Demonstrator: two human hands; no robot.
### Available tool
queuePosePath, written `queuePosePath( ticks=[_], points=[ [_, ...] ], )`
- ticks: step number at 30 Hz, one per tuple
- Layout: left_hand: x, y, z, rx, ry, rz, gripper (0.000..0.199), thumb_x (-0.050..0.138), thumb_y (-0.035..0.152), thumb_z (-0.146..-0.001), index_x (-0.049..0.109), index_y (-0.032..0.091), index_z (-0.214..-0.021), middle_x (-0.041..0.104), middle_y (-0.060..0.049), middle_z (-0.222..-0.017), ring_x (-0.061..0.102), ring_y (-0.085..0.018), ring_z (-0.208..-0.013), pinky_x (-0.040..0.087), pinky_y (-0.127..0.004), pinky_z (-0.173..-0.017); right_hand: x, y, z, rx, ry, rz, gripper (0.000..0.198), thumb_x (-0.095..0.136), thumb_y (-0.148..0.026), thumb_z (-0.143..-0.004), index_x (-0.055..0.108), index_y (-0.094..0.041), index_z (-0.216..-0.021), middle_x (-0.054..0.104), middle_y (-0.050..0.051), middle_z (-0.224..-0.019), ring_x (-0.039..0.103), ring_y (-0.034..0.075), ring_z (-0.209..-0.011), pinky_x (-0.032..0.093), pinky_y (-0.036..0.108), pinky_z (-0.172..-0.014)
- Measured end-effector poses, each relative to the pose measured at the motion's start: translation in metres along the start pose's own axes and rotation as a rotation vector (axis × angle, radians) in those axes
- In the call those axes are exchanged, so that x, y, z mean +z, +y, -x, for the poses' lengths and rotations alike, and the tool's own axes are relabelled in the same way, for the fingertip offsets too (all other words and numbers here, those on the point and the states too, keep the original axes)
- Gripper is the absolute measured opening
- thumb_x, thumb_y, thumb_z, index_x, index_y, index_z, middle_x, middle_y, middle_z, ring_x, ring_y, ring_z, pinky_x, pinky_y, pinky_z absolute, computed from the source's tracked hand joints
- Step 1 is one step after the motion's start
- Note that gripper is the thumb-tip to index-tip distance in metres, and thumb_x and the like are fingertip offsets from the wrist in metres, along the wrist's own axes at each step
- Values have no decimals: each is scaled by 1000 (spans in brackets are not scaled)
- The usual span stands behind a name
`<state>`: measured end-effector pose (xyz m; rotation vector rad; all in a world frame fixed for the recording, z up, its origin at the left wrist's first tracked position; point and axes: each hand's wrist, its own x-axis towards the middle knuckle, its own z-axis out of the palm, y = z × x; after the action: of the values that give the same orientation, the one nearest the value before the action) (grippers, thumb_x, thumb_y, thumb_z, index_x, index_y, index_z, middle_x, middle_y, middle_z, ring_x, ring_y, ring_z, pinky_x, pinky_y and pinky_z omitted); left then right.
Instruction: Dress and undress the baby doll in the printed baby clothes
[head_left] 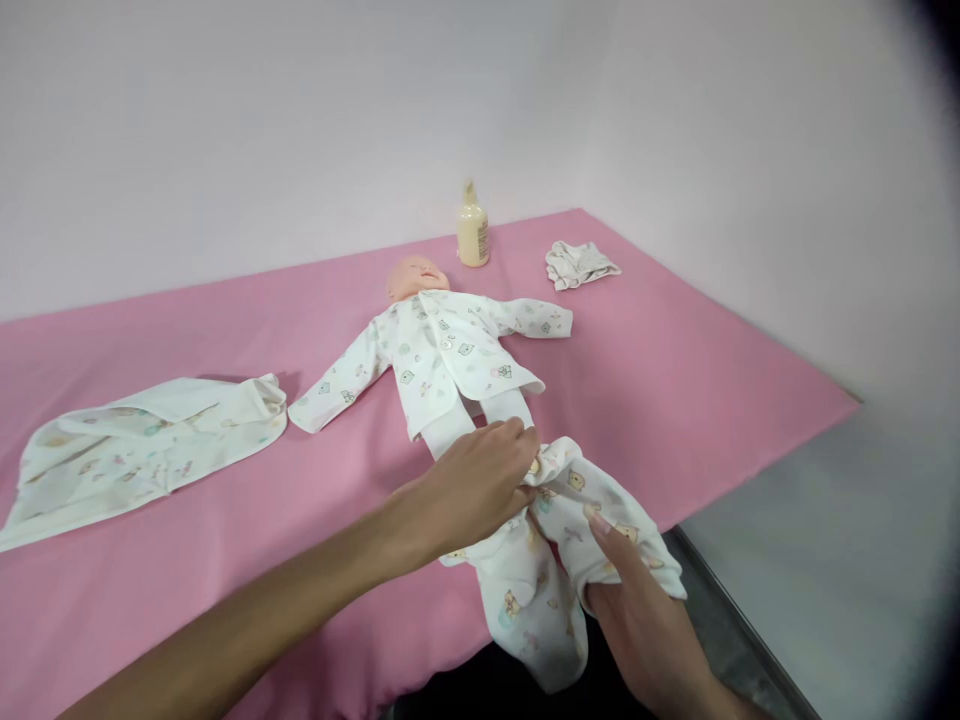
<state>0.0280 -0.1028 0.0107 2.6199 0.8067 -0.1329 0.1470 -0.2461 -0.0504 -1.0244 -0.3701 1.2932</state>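
Your left hand (480, 475) grips the bunched top of the trousers (574, 495), at the doll's legs (448, 430), near the table (360, 640) edge. Your right hand (649, 630) holds one cuff (667, 580), thumb outside, fingers hidden inside.

Consists of a pink-covered table (675, 390). Carries a face-up doll (418, 278) in a printed jacket (431, 345). Also bears an upright pump bottle (472, 236), a printed garment (150, 455) at left and a crumpled cloth (579, 266) at right.
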Motion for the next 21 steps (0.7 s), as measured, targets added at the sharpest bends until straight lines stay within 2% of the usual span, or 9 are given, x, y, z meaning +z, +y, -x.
queuePosePath(
  ticks=[3, 7, 9, 11, 13, 15, 18, 21],
  points=[
    [2, 4, 1, -30, 3, -73, 4, 45, 17, -85, 46, 17, -89, 57, -5, -96, 49, -15, -70, 32, -29, -56, 2, -3, 0, 93, -9, -90, 52, 69, -42, -84, 59, -30, -133, 66, 7, -129, 53, 31, -130, 41, 52, -109],
    [-4, 8, 2, -117, -52, -105, 21, 40, 6, -77, 45, 17, -93, 57, -3, -79, 52, -18, -70, 34, -31, -61, 0, -5, 0, 133, 10, -125, 60, 72, -42, -81, 55, -30, -137, 65, 8, -131, 53, 31, -130, 42, 52, -108],
    [-16, 9, 4, -141, -115, 36, 21, 42, 13, -81, 47, 17, -101, 61, -5, -89, 56, -19, -81, 39, -31, -66, -2, -3, 0, 140, 18, -134, 60, 72, -41, -82, 53, -31, -138, 64, 7, -132, 53, 30, -130, 44, 50, -108],
    [-30, 10, 8, -163, -208, 247, 27, 44, 25, -86, 48, 20, -112, 62, -6, -107, 59, -19, -91, 43, -29, -70, -3, -1, -1, 138, 21, -145, 61, 72, -40, -83, 51, -32, -139, 63, 6, -132, 53, 29, -130, 45, 48, -107],
    [-38, 10, 11, -173, -310, 418, 43, 47, 36, -87, 43, 24, -128, 61, -7, -117, 61, -18, -93, 45, -26, -68, -4, 0, -1, 138, 25, -143, 61, 72, -41, -83, 50, -32, -140, 64, 6, -132, 55, 29, -128, 46, 47, -106],
    [-37, 10, 14, -162, -353, 468, 61, 52, 42, -85, 33, 27, -142, 61, -7, -117, 62, -18, -93, 44, -25, -65, -4, 0, -1, 137, 28, -127, 62, 71, -42, -83, 50, -31, -140, 66, 8, -129, 57, 29, -126, 47, 47, -104],
    [-20, 9, 15, -107, -200, 365, 71, 60, 45, -83, 32, 22, -144, 61, -8, -113, 59, -22, -103, 45, -28, -71, -3, -2, 0, 137, 17, -78, 58, 68, -45, -85, 52, -29, -139, 67, 8, -127, 60, 30, -122, 49, 48, -101],
    [-2, 10, 16, -43, -69, 218, 52, 62, 45, -85, 48, 17, -126, 61, -8, -104, 57, -23, -101, 43, -30, -74, -3, -3, 0, 146, 12, -21, 55, 66, -48, -86, 54, -29, -136, 68, 9, -124, 61, 31, -120, 50, 49, -99]
  ],
)
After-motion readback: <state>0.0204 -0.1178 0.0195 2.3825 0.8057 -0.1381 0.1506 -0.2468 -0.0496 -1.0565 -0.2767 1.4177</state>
